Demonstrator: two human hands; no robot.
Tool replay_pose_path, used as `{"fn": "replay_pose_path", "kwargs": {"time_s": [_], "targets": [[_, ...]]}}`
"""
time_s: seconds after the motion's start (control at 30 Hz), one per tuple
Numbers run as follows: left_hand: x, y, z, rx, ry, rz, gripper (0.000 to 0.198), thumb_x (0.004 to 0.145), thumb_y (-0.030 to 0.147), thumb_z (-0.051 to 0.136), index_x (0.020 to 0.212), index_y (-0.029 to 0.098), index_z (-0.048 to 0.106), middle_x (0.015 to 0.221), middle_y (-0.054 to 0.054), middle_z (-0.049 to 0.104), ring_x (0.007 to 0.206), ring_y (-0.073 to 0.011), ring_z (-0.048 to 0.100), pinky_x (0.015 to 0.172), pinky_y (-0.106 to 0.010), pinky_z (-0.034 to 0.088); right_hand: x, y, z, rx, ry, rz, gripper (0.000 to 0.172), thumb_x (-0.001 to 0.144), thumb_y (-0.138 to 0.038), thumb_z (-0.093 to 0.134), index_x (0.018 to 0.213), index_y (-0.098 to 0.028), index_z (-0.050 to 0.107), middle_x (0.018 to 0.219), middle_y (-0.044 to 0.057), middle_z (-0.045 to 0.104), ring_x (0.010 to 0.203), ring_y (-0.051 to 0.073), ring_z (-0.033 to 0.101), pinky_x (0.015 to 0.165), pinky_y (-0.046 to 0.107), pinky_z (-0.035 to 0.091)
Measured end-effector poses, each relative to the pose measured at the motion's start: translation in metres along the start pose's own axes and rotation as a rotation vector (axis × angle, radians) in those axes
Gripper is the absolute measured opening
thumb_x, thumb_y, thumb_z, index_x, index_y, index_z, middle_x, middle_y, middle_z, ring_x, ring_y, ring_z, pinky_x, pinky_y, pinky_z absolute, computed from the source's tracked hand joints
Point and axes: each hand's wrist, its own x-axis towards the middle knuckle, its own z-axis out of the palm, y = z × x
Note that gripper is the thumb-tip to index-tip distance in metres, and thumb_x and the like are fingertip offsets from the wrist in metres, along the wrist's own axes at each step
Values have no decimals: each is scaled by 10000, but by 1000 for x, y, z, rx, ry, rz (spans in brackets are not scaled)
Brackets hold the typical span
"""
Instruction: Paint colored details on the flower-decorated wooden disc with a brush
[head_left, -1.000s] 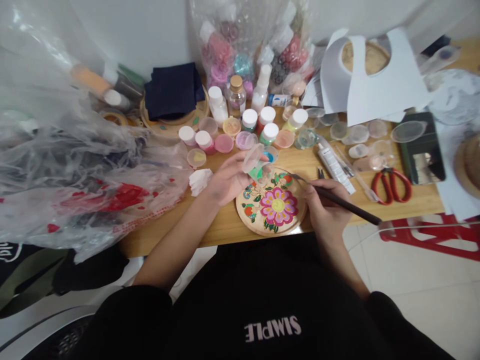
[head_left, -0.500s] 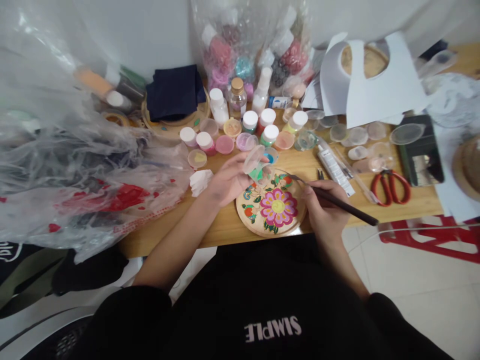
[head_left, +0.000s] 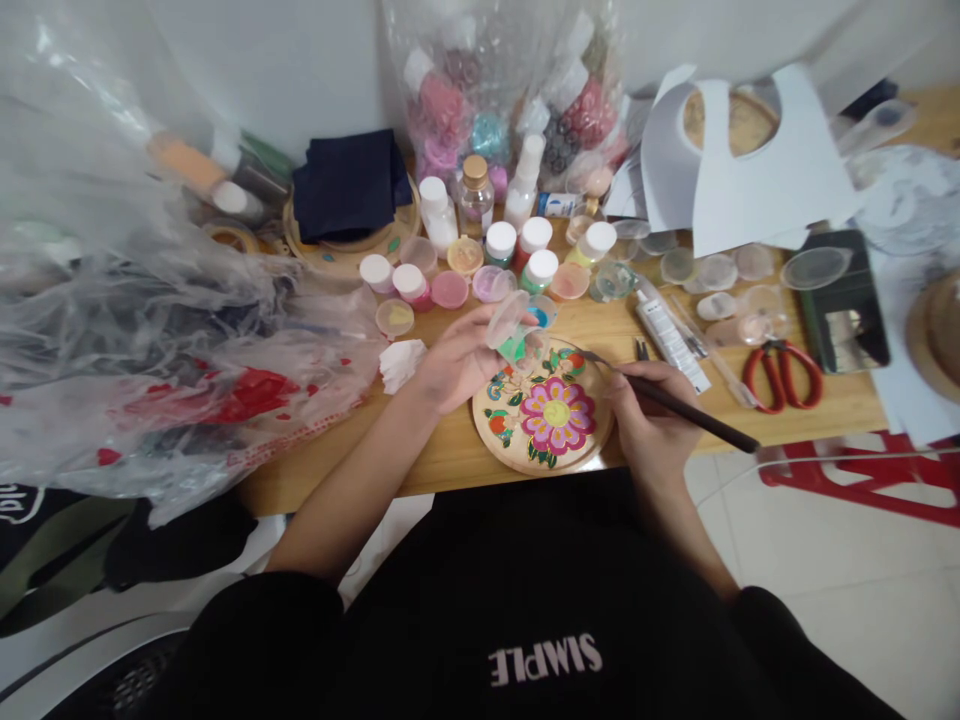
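While hands [head_left: 461, 365] hold cup [head_left: 513, 347] & tool [head_left: 718, 427], cluttered wd tbl [head_left: 444, 450], tiled flr [head_left: 825, 545]

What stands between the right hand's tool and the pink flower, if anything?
Nothing visible. The tool in the right hand has its tip at the upper right of the board; the cup in the left hand is beyond and left of the flower.

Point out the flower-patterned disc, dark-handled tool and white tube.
Flower-patterned disc [head_left: 557, 413]: head view, yellow center of the big flower.
Dark-handled tool [head_left: 684, 405]: head view, middle of the handle.
White tube [head_left: 671, 338]: head view, middle of its body.
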Motion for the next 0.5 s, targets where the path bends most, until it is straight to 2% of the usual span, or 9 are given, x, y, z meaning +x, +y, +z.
{"fn": "replay_pose_path", "kwargs": {"time_s": [0.13, 0.33, 0.5], "targets": [[0, 0, 1, 5, 8, 4, 356, 731, 438, 861, 925, 172, 728, 1012, -102, 787, 1021, -288, 764, 757, -329, 600, 0, 0, 0, -15, 9, 20, 208, 855, -435, 777, 844, -236, 719, 775, 3, 740, 658, 154, 686, 616, 322, 586], [0, 2, 5, -33, -8, 24, 345, 711, 425, 890, 890, 170, 742, 829, -41, 752, 851, -220, 769, 717, -290, 599, 0, -1, -1, -10, -7, -10, 168, 866, -391, 777, 853, -233, 722, 779, 0, 740, 666, 148, 690, 617, 306, 578], [1, 2, 4, -38, -13, 15, 347, 701, 426, 899, 890, 176, 749, 813, -33, 743, 860, -228, 763, 729, -298, 599, 1, -1, -2, -14, -31, -47, 159, 884, -384, 768, 858, -235, 718, 776, -8, 729, 663, 143, 687, 617, 299, 573]]}}
